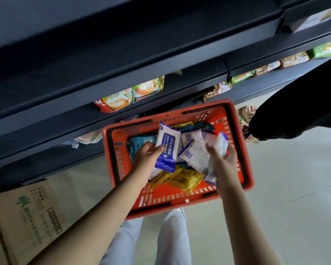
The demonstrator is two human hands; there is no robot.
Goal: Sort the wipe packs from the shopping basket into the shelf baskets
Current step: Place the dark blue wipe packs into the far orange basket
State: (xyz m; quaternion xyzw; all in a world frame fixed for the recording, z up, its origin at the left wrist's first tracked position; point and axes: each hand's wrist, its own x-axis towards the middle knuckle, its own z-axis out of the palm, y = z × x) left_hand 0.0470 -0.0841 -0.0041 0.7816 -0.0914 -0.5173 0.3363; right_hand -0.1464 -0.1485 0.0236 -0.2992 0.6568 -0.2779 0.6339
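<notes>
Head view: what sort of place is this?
Likely a shop aisle: dark shelves lined with snack packs, a red shopping basket of wipe packs, and a stock carton on the floor.

Both arms bare to the bottom edge of the view: left forearm (96, 217), right forearm (243, 222). My left hand (144, 157) and right hand (225, 163) are bare too; nails are too blurred to judge. I wear pale, near-white trousers (172, 241) of plain fabric with soft lengthwise creases, both legs showing with a narrow gap between. Feet hidden.
</notes>
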